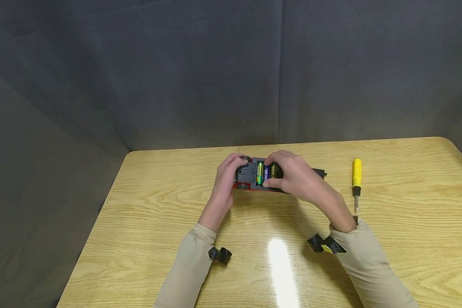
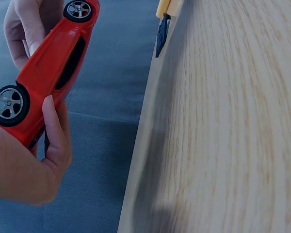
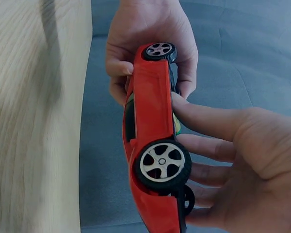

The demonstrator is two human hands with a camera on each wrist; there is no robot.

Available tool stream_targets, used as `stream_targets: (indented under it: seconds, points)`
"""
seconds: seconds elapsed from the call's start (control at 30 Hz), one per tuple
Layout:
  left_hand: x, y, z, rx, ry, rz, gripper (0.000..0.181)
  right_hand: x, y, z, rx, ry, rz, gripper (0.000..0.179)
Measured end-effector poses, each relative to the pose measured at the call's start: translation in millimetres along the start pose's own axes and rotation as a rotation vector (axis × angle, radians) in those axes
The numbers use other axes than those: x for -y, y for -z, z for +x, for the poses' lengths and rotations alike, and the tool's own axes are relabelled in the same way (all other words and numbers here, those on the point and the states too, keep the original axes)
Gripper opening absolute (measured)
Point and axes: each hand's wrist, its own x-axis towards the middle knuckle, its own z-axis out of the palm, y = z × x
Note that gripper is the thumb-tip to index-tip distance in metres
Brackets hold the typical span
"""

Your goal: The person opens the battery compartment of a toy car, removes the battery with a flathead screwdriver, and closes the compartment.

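The left hand (image 1: 226, 175) grips the red toy car (image 1: 247, 172). The right hand (image 1: 297, 174) pinches the purple battery (image 1: 267, 172) between two other batteries (image 1: 259, 173). A yellow screwdriver (image 1: 356, 175) lies on the table (image 1: 150, 218).

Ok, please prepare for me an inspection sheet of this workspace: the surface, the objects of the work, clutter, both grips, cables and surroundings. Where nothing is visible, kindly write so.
Surface: light wood-grain table, with a bright reflection near the person.
Job's things: red toy car, underside facing the head camera, batteries exposed.
Clutter: only a yellow-handled screwdriver, lying to the right, shaft toward the person.
Left-hand grip: holds one end of the car.
Right-hand grip: appears to pinch the purple battery at its two ends.
Cables: nothing seen.
Surroundings: dark grey cloth behind and at the left; a black wrist camera on each beige sleeve.
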Motion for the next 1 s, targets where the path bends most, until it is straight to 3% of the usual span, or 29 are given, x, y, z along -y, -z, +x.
stream_targets:
  seconds: [0.5,0.83,1.0]
  points:
    - [-1.4,2.4,-0.1,0.008,0.007,0.003,0.025,0.0,-0.5,-2.5,-0.012,0.179,-0.190,0.042]
    - [-3.9,4.1,1.3,-0.002,0.006,-0.009,0.023,-5.0,-2.2,-2.3,-0.069,0.325,-0.183,0.037]
    - [-3.1,4.8,1.6,-0.005,0.003,-0.016,0.024,-5.9,-3.4,-1.9,-0.078,0.332,-0.184,0.036]
